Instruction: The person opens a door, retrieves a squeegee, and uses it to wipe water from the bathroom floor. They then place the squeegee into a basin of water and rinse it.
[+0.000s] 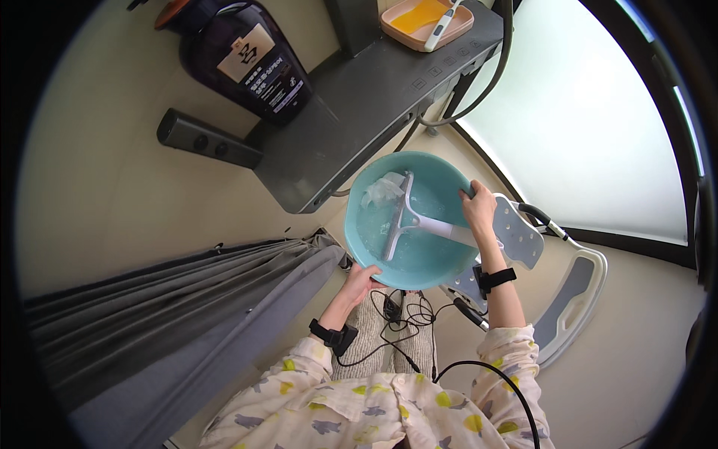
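Both hands hold a turquoise plastic basin point(364, 264) by its rim, out in front of my legs. My left hand point(359, 283) grips the near left rim with the thumb on top. Over on the far right rim, my right hand point(479, 207) has its thumb on the edge and the fingers curled around. Inside lies a white squeegee point(418, 220), its blade to the left and its handle running toward the right rim, partly behind my right forearm. A crumpled, translucent white piece point(383, 189) sits by the blade. A little water seems to cover the bottom.
A dark shelf unit point(348, 112) on the wall carries a pump bottle point(247, 62) and a pink tray point(412, 42). Left hangs a grey curtain point(224, 303); right stands a shower chair point(566, 308) near a frosted glass panel point(583, 112). Black cables point(412, 325) dangle before my legs.
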Action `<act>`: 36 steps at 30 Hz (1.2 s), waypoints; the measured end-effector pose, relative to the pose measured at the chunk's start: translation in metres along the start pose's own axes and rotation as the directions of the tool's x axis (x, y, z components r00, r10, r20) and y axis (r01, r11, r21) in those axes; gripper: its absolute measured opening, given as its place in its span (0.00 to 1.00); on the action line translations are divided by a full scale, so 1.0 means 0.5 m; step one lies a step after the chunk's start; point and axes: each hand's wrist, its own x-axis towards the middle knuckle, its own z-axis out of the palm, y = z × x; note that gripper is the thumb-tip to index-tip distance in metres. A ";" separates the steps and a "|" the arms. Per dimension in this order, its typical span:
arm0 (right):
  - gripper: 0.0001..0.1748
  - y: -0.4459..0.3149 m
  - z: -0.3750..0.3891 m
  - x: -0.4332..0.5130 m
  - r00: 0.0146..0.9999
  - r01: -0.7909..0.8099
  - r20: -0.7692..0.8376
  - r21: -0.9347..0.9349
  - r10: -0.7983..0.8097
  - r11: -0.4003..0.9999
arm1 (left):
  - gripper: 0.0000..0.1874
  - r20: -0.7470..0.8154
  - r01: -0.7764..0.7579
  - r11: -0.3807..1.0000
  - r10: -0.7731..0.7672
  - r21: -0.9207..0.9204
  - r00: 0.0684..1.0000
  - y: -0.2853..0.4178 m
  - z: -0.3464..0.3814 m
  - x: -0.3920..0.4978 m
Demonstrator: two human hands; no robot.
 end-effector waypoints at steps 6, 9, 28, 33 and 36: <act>0.11 0.015 0.008 -0.057 0.998 0.062 -0.015 -0.055 -0.063 0.997 | 0.20 -0.020 0.012 0.999 -0.012 -0.043 1.000 -0.067 -0.025 -0.016; 0.11 0.002 0.001 -0.061 0.999 0.016 0.029 -0.100 -0.014 0.995 | 0.20 -0.004 0.014 0.997 -0.014 -0.079 1.000 -0.077 -0.022 -0.022; 0.13 -0.132 0.132 -0.220 0.786 0.543 0.379 -0.047 -0.488 0.838 | 0.25 -0.292 -0.273 0.887 0.167 -0.373 0.942 -0.262 -0.114 -0.296; 0.13 -0.210 0.266 -0.324 0.635 0.720 0.452 -0.053 -0.626 0.692 | 0.40 -0.430 -0.394 0.802 0.193 -0.448 0.882 -0.324 -0.193 -0.389; 0.15 -0.255 0.344 -0.407 0.531 0.801 0.513 -0.046 -0.674 0.596 | 0.45 -0.544 -0.475 0.761 0.194 -0.442 0.816 -0.371 -0.245 -0.455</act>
